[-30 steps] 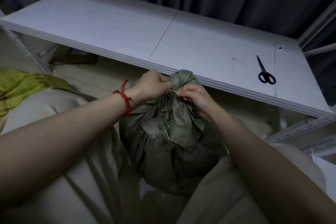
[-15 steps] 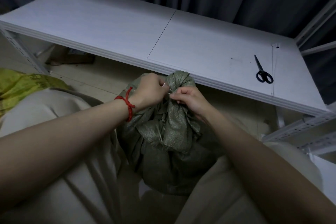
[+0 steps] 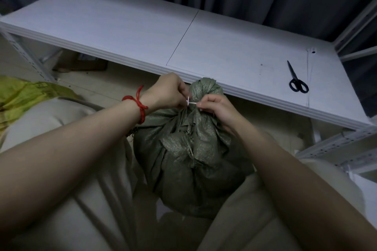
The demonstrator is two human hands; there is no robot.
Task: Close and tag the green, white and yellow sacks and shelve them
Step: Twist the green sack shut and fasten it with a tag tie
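The green sack (image 3: 189, 169) stands upright, neck up, left hand (image 3: 167, 91) and right hand (image 3: 218, 108) each pinching the white tie (image 3: 192, 103).

Green sack (image 3: 191, 159) sits between a seated person's legs, neck bunched. L hand (image 3: 169, 91) & R hand (image 3: 216, 108) each pinch a thin white tie (image 3: 190, 103) at the neck. Black scissors (image 3: 296, 79) lie on white shelf (image 3: 122, 32) behind; yellow sack (image 3: 24, 96) far left.
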